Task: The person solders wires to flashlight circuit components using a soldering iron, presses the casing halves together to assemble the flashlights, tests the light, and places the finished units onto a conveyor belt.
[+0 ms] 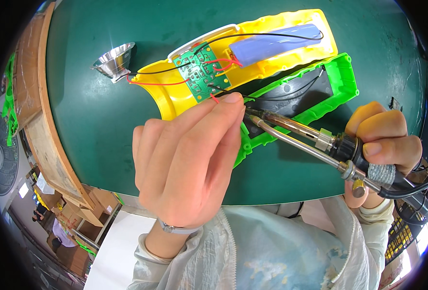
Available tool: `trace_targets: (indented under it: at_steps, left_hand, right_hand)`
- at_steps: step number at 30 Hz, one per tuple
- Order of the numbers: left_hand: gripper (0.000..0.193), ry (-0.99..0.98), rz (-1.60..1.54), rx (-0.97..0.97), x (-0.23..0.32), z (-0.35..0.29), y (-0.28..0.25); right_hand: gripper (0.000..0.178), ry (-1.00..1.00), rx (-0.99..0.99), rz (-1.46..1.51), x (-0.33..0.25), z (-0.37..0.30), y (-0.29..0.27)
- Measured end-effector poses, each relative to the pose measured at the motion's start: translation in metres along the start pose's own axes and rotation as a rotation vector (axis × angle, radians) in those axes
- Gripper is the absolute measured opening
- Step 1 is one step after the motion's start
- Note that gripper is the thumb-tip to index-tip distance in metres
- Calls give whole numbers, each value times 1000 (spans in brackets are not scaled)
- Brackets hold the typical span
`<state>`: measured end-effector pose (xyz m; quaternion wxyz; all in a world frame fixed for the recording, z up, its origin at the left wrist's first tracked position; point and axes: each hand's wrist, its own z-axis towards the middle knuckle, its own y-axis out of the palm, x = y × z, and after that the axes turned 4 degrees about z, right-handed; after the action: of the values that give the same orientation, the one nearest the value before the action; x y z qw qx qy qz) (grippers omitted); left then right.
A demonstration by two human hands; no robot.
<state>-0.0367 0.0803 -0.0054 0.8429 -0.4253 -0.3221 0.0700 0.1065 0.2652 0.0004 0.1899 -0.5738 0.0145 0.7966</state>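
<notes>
The left hand (pixel 185 159) has its fingertips drawn narrowly together beside the circuit board (pixel 202 72), where a short red wire (pixel 214 98) runs in behind them; whether they pinch it cannot be told. The right hand (pixel 388 135) is wrapped around the handle of a soldering iron (pixel 339 142). The board lies across the yellow shell (pixel 168 96), next to the purple battery (pixel 272 46), on the green surface (pixel 78 135).

The iron's tip is just beside the left fingertips, so a small slip could burn them. Thin black wires (pixel 281 100) pass close by, and a stray touch might melt their coating or mark the green shell (pixel 344 79) underneath. Because the battery seems wired to the board, spilled solder could bridge two joints and short it. A sideways tug could snap the slender leads of the silver reflector (pixel 117 60).
</notes>
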Motion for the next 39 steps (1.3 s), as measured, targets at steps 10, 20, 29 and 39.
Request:
trace_targets:
  at_steps: [10, 20, 29, 39]
  left_hand:
    - [27, 4, 3, -7, 0, 0, 0]
    - [28, 7, 13, -4, 1, -2, 0]
    - [32, -8, 35, -18, 2, -1, -1]
    - [33, 36, 47, -13, -1, 1, -1]
  right_hand:
    - [47, 44, 31, -33, -6, -2, 6]
    - [50, 52, 18, -22, -10, -1, 6]
    - [47, 8, 71, -80, -11, -5, 7]
    - [43, -32, 134, 37, -3, -9, 1]
